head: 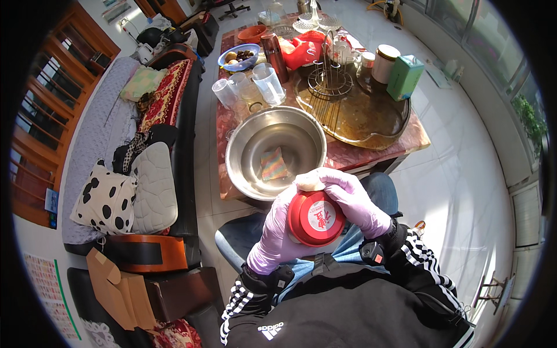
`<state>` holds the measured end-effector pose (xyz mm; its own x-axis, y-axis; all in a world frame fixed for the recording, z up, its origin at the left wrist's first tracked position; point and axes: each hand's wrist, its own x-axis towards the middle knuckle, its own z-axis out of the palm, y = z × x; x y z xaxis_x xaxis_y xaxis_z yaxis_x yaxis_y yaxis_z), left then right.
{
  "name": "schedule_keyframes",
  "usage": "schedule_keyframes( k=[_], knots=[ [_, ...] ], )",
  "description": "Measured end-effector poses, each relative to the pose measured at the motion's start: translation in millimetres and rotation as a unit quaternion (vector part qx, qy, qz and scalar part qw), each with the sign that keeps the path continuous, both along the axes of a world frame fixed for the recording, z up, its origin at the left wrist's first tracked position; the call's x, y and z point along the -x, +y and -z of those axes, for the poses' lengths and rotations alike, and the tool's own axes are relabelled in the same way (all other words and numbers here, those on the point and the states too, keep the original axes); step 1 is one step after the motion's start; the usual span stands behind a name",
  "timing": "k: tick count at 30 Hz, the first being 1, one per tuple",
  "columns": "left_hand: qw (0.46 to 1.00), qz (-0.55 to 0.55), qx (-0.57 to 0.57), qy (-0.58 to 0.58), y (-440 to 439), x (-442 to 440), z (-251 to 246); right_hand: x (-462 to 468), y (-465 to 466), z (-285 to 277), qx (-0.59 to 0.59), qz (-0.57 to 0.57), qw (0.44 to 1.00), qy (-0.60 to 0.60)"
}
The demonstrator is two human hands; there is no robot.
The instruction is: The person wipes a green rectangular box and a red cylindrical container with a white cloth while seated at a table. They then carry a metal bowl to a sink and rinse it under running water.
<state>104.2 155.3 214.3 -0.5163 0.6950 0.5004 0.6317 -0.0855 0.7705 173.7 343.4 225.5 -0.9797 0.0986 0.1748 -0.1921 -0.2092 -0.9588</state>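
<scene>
A round container with a red lid (298, 213) rests in my left hand (272, 235), held over my lap with the lid facing up. The lid bears a white disc with red writing. My right hand (354, 198), gloved in thin lilac like the left, presses a pale cloth or pad (310, 182) against the lid's far edge. Its fingers curl over the pad, and the container's lower part is mostly hidden. Just beyond my hands, a steel basin (233, 174) contains water and a rainbow-striped cloth (274, 164).
On the table (348, 157), a stained round tray (370, 119) carries a wire cup rack (330, 82), a white jar (384, 65) and a green box (404, 78). Clear plastic cups (267, 82), a brown flask (274, 58) and a blue bowl (239, 64) stand behind the basin. A sofa (185, 174) runs along the left.
</scene>
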Motion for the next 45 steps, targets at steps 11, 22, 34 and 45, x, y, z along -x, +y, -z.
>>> schedule_keyframes(
  k=[11, 22, 34, 45],
  knots=[
    [0.926, -0.237, 0.126, 0.265, 12.8, -0.1, 20.4, -14.2, -43.9, -6.6, -0.552, 0.102, 0.795, 0.229],
    [0.984, -0.133, -0.040, -0.112, -3.4, 3.3, 29.4, -15.6, 10.6, 42.3, -0.446, 0.255, 0.797, 0.319],
    [0.975, -0.220, 0.012, 0.018, 7.9, -1.4, 28.1, -4.4, -45.5, -5.9, -0.585, 0.127, 0.759, 0.256],
    [0.989, -0.148, -0.007, 0.007, -17.2, 9.5, 19.1, -0.8, 5.3, -9.0, -0.400, 0.227, 0.842, 0.281]
  ],
)
